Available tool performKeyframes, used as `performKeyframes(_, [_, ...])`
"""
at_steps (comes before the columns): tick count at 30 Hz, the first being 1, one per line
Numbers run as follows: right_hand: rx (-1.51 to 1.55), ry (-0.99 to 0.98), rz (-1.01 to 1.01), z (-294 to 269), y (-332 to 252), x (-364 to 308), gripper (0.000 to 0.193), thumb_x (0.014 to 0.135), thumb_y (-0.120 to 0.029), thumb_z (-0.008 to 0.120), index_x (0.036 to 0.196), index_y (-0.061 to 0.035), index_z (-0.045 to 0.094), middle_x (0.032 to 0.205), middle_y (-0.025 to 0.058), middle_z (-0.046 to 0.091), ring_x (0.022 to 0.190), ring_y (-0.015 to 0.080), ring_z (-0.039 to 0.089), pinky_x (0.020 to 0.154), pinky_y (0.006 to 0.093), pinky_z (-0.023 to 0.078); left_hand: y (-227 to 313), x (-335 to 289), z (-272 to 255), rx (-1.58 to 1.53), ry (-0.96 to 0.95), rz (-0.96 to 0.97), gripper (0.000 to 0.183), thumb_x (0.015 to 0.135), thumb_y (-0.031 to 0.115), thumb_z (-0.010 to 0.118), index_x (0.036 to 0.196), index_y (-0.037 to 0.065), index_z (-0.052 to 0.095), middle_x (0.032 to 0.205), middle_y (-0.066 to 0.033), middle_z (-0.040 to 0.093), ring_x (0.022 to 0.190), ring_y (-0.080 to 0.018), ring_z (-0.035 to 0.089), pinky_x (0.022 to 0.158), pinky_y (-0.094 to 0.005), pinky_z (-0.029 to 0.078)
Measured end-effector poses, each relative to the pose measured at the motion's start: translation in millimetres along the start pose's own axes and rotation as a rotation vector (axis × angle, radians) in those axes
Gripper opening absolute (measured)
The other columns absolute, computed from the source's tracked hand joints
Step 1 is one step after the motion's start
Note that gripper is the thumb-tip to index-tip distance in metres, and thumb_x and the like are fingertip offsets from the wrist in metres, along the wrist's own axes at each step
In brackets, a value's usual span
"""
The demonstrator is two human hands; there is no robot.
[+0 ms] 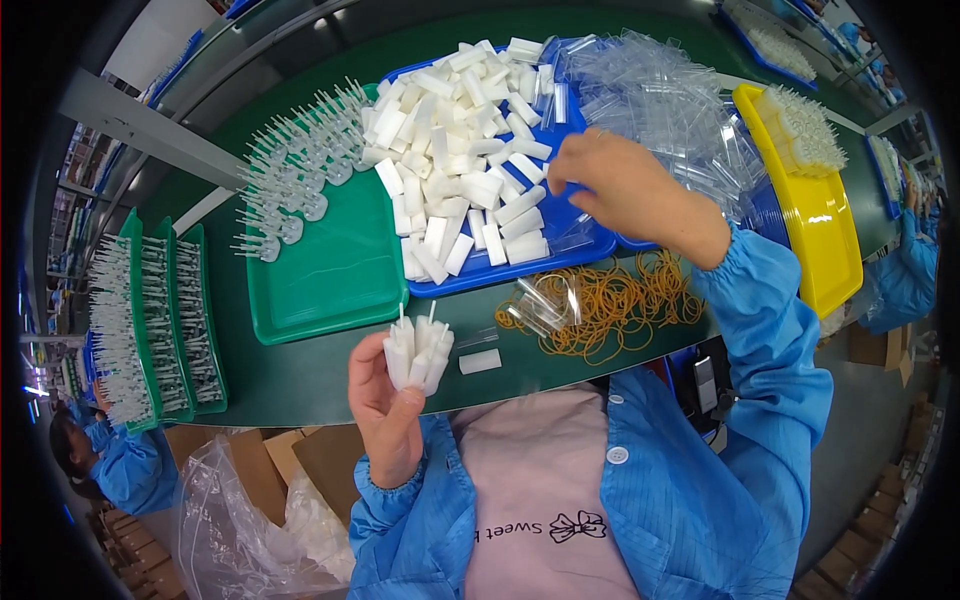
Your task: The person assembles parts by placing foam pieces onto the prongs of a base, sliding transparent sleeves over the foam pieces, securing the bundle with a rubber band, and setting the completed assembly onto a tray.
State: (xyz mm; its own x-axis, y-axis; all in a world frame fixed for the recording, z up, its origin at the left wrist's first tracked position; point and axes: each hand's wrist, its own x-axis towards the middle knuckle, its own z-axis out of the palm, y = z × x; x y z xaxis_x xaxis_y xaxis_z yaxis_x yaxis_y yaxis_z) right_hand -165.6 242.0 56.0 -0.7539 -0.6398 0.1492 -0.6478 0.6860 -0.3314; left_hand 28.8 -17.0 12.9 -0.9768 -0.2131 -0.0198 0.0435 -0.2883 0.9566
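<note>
My left hand (385, 405) holds a bundle of small white plastic pieces (418, 352) upright in front of my chest, over the green table edge. My right hand (620, 190) reaches forward over the blue tray (520, 265), its fingers pinched at the pile of white plastic pieces (465, 150); whether a piece is between the fingers is hidden. A single white piece (480, 361) lies on the table beside the bundle. Clear plastic sleeves (545, 300) lie near a heap of tan rubber bands (610, 305).
A green tray (330, 280) at left holds clear pronged parts (295, 170). Green racks (160, 320) of thin parts stand at far left. A heap of clear cases (670, 110) and a yellow tray (820, 230) lie at right. Other workers in blue sit at both edges.
</note>
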Motion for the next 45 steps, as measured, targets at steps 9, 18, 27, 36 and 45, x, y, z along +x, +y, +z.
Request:
performKeyframes(9, [-0.272,-0.225,-0.161,42.1,12.2,-19.8,0.022,0.070,0.001,0.057,0.091,-0.0065,0.057,0.087,0.0102,0.058,0.087,0.0310,0.057,0.073,0.0415,0.045,-2.2,-5.6,-8.5,0.007,0.003,0.010,0.063,0.080,0.022,0.067,0.131,0.001,0.038,0.124,-0.0129,0.051,0.111,-0.0232,0.054,0.085,-0.0347,0.050])
performKeyframes(18, [0.032,-0.332,-0.208,-8.0,-77.0,-104.6,0.030,0.068,0.001,0.057,0.098,-0.0051,0.057,0.092,0.0118,0.056,0.084,0.0326,0.057,0.079,0.0393,0.046,5.3,-10.6,-11.5,-0.066,0.055,0.070,0.073,0.074,0.023,0.074,0.132,0.002,0.036,0.124,-0.0149,0.052,0.112,-0.0266,0.054,0.087,-0.0363,0.049])
performKeyframes(27, [0.204,0.176,0.180,223.3,-43.2,-171.4,0.027,0.084,-0.016,0.059,0.109,-0.0050,0.059,0.110,0.0215,0.057,0.101,0.0417,0.052,0.085,0.0451,0.043,8.3,-32.3,-24.0,-0.035,0.070,0.001,0.076,0.072,0.025,0.076,0.133,0.004,0.035,0.125,-0.0159,0.051,0.110,-0.0290,0.056,0.081,-0.0386,0.053])
performKeyframes(36, [0.274,0.188,0.189,228.1,-61.3,-163.2,0.027,0.082,-0.018,0.063,0.105,-0.0052,0.061,0.105,0.0194,0.060,0.096,0.0388,0.055,0.081,0.0432,0.044,5.2,-57.8,-24.0,-0.013,0.110,0.103,0.077,0.076,0.027,0.073,0.136,0.001,0.032,0.130,-0.0158,0.047,0.110,-0.0291,0.054,0.080,-0.0384,0.052])
performKeyframes(45, [0.362,0.218,0.176,224.3,-72.6,-171.2,0.026,0.080,-0.021,0.066,0.101,-0.0054,0.063,0.101,0.0173,0.062,0.090,0.0358,0.058,0.076,0.0414,0.046,-6.9,-58.6,-16.3,0.025,-0.023,0.060,0.069,0.077,0.017,0.070,0.134,0.003,0.034,0.127,-0.0149,0.050,0.114,-0.0288,0.053,0.087,-0.0383,0.049])
